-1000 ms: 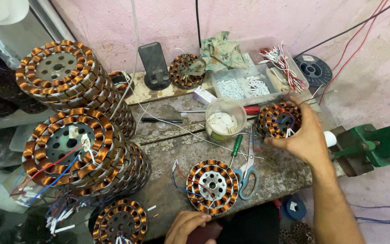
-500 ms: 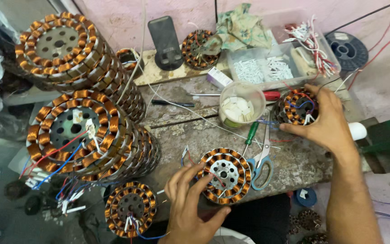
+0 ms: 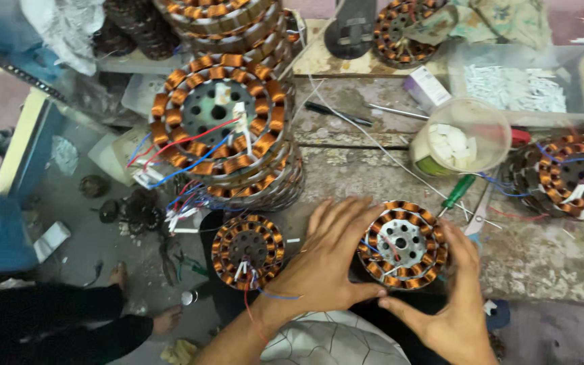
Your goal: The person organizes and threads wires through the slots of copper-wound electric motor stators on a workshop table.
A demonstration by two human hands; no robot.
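Two hands cradle our copper-wound stator (image 3: 403,243) at the table (image 3: 542,260) edge: left hand (image 3: 326,260) fingers spread at nine o'clock, right hand (image 3: 451,307) fingers cupped at five, steadying it

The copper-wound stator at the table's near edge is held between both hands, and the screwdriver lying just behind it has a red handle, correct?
Not quite. In the head view the screwdriver has a green handle, not red. The rest holds: the left hand and right hand are on either side of the copper-wound stator at the table's near edge.
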